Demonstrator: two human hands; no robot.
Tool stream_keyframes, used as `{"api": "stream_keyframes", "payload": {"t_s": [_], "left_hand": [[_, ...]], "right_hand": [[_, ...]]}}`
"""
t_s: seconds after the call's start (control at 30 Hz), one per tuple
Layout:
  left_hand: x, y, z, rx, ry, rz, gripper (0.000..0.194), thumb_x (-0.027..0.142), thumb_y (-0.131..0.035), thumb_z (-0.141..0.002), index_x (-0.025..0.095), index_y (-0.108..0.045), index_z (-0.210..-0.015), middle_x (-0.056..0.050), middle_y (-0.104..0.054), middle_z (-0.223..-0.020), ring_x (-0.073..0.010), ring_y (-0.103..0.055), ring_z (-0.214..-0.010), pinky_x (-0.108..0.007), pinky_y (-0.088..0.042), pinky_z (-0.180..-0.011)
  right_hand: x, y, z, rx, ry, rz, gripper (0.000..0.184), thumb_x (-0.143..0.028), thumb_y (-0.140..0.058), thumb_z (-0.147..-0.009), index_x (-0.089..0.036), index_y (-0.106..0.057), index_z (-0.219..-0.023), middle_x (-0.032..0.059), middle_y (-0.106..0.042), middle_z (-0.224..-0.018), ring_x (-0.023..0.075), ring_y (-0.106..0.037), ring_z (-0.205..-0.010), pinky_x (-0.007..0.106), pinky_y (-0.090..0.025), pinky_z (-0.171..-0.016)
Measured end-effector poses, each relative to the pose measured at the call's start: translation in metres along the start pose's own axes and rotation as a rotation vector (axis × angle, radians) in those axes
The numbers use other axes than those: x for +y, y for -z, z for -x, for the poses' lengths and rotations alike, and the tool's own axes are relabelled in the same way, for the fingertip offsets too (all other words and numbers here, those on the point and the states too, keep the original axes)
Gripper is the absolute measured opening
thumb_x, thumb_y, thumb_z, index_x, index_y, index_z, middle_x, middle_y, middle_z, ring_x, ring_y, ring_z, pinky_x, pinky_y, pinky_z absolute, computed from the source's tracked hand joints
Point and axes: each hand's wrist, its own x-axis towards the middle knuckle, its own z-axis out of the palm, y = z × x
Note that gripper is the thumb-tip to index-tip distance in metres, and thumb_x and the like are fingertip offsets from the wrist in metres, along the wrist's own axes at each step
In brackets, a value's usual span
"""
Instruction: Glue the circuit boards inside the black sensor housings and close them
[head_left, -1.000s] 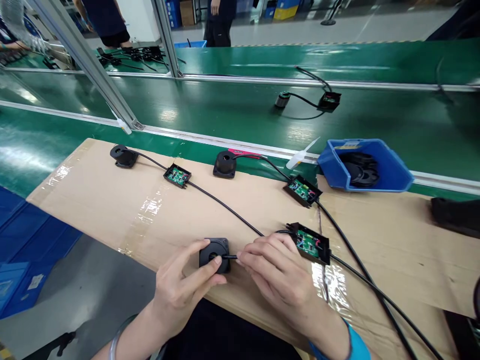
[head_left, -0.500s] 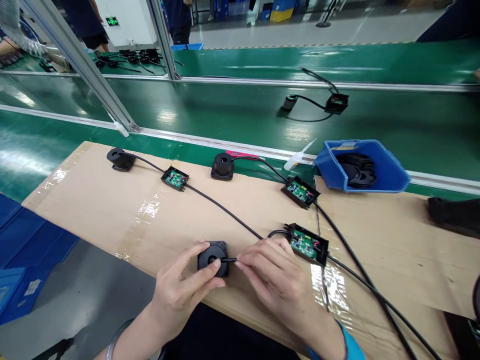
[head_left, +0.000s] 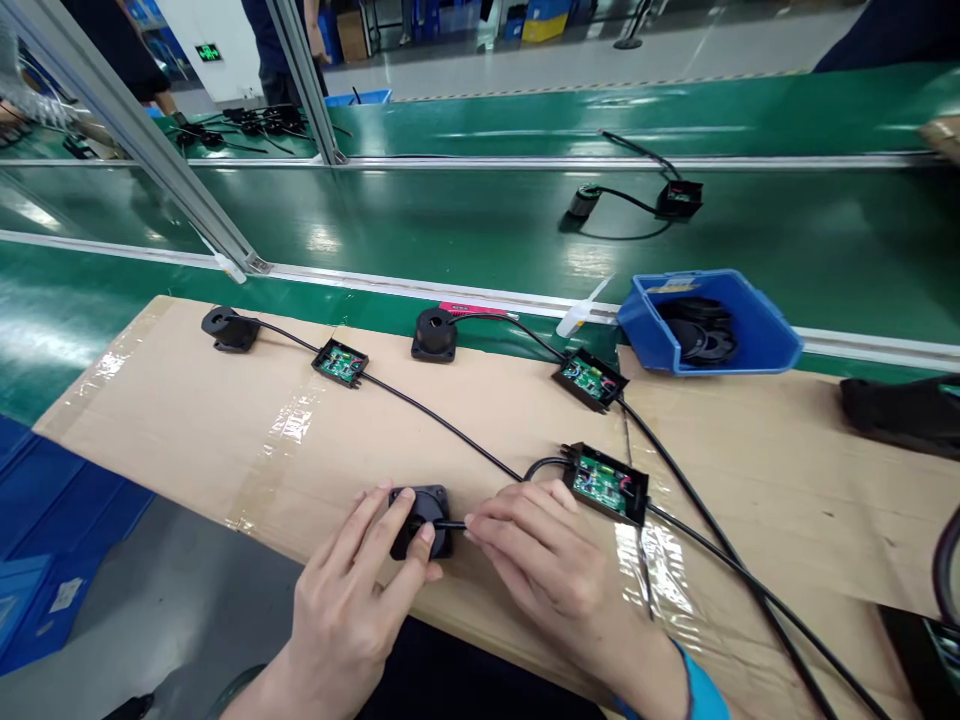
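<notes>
At the near edge of the cardboard lies a black round housing with a square flange [head_left: 439, 498]. My left hand [head_left: 360, 570] grips it, thumb by the centre hole and fingers over its left and top edges. A black cable [head_left: 450, 525] runs from the housing into the fingers of my right hand [head_left: 544, 550], which pinch it just to the right. Beyond that hand the cable curves up to an open black box with a green circuit board [head_left: 606, 483]. Part of the cable is hidden under my right hand.
Two similar housings [head_left: 433, 335] [head_left: 229, 328] with cabled circuit boxes [head_left: 590, 379] [head_left: 340, 362] lie farther back on the cardboard [head_left: 187, 400]. A blue bin [head_left: 765, 345] holds black rings. Behind runs a green conveyor [head_left: 450, 225] with another cabled unit [head_left: 679, 200]; a metal post [head_left: 172, 180] rises at left.
My left hand has shifted its hold, its fingers now lying over the housing's upper left. My right hand still pinches the cable. The whole view has shifted slightly.
</notes>
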Motion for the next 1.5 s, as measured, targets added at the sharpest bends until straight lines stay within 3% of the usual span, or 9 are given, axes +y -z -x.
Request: {"api": "stream_keyframes", "payload": {"t_s": [0.5,0.6,0.7,0.83,0.93,1.03,1.17,1.33,1.5], "left_hand": [[-0.020,-0.025,0.011,-0.008,-0.121,0.148,0.024,0.036,-0.072,-0.087,0.014,-0.065,-0.096,-0.020,-0.067,-0.113,-0.0376,-0.061,-0.122,-0.059,-0.054,-0.099],[-0.026,-0.029,0.018,-0.068,-0.027,0.287,0.021,0.027,-0.067,-0.090,0.015,-0.063,-0.107,-0.022,-0.061,-0.124,-0.0357,-0.058,-0.126,-0.050,-0.060,-0.092],[-0.031,-0.035,0.025,-0.066,0.021,0.426,0.022,0.016,-0.061,-0.093,0.015,-0.061,-0.115,-0.020,-0.061,-0.124,-0.0262,-0.064,-0.118,-0.035,-0.063,-0.086],[-0.027,-0.044,0.026,0.108,-0.052,0.325,0.025,0.008,-0.061,-0.090,0.015,-0.064,-0.114,-0.018,-0.060,-0.127,-0.0253,-0.065,-0.117,-0.033,-0.062,-0.087],[-0.018,-0.045,0.018,0.240,-0.037,0.151,0.027,0.004,-0.062,-0.087,0.018,-0.068,-0.110,-0.015,-0.060,-0.131,-0.0254,-0.065,-0.118,-0.033,-0.061,-0.090],[-0.010,-0.040,0.006,0.281,0.041,0.175,0.026,0.013,-0.067,-0.088,0.017,-0.065,-0.113,-0.014,-0.067,-0.120,-0.0249,-0.067,-0.113,-0.035,-0.060,-0.094],[-0.010,-0.032,-0.007,0.042,0.337,0.598,0.055,0.049,-0.063,-0.090,0.015,-0.053,-0.132,-0.016,-0.068,-0.116,-0.0254,-0.068,-0.109,-0.039,-0.060,-0.092],[-0.017,-0.036,-0.012,-0.262,0.560,0.950,0.044,0.035,-0.049,-0.098,0.019,-0.052,-0.139,-0.013,-0.060,-0.140,-0.0246,-0.056,-0.131,-0.043,-0.049,-0.109],[-0.016,-0.046,-0.015,-0.245,0.644,1.028,0.042,0.028,-0.056,-0.091,0.017,-0.060,-0.132,-0.010,-0.065,-0.133,-0.0259,-0.061,-0.123,-0.043,-0.051,-0.107]], "right_hand": [[-0.001,0.003,0.002,0.061,0.006,0.089,0.018,-0.005,-0.059,-0.091,-0.015,-0.067,-0.102,0.0116,-0.069,-0.105,0.0228,-0.060,-0.097,0.037,-0.048,-0.082],[-0.008,0.002,0.009,0.093,-0.124,0.044,0.019,-0.006,-0.055,-0.092,-0.017,-0.066,-0.103,0.0116,-0.066,-0.101,0.0211,-0.062,-0.092,0.034,-0.054,-0.079],[-0.015,-0.006,0.015,-0.117,-0.369,-0.202,0.016,-0.016,-0.048,-0.098,-0.019,-0.064,-0.102,0.0074,-0.067,-0.095,0.0171,-0.067,-0.082,0.029,-0.059,-0.074],[-0.024,-0.025,0.015,-0.298,-0.636,-0.456,0.043,-0.042,-0.043,-0.102,-0.019,-0.053,-0.136,0.0143,-0.057,-0.136,0.0257,-0.054,-0.129,0.046,-0.046,-0.111],[-0.028,-0.040,0.011,-0.189,-0.717,-0.650,0.055,-0.052,-0.038,-0.101,-0.020,-0.046,-0.145,0.0130,-0.047,-0.149,0.0252,-0.041,-0.141,0.048,-0.031,-0.120],[-0.027,-0.051,0.009,0.007,-0.745,-0.786,0.054,-0.055,-0.041,-0.099,-0.022,-0.053,-0.142,0.0117,-0.055,-0.143,0.0253,-0.050,-0.133,0.047,-0.038,-0.116],[-0.023,-0.055,0.011,0.076,-0.766,-0.777,0.053,-0.057,-0.049,-0.095,-0.024,-0.061,-0.135,0.0113,-0.067,-0.125,0.0268,-0.061,-0.119,0.047,-0.046,-0.108],[-0.020,-0.054,0.015,0.064,-0.747,-0.732,0.052,-0.054,-0.049,-0.095,-0.026,-0.059,-0.137,0.0112,-0.065,-0.125,0.0256,-0.059,-0.118,0.047,-0.047,-0.107],[-0.016,-0.059,0.017,0.109,-0.770,-0.768,0.052,-0.057,-0.053,-0.093,-0.026,-0.064,-0.132,0.0101,-0.068,-0.110,0.0249,-0.063,-0.104,0.046,-0.052,-0.099]]}}
